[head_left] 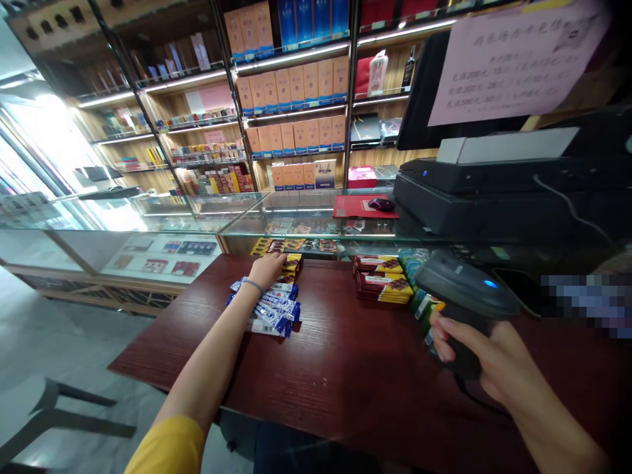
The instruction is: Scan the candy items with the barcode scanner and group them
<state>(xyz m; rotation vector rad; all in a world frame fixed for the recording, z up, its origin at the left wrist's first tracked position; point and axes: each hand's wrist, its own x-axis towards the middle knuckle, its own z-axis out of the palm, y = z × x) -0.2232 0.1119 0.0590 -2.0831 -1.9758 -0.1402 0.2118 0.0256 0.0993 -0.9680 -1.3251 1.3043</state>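
Our right hand [496, 355] grips a scanner [464, 282]; our left hand [266, 270] touches chocolate bars [295, 262], whether gripping we cannot tell, blue packets [277, 308] behind its fingers.

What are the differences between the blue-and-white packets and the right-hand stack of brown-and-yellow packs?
Arrangement: the blue-and-white packets lie loosely spread and overlapping; the brown-and-yellow stack is piled more neatly.
Place: the packets lie near the left hand; the stack is nearer the scanner in the right hand.
Shared: both rest on the dark reddish table.
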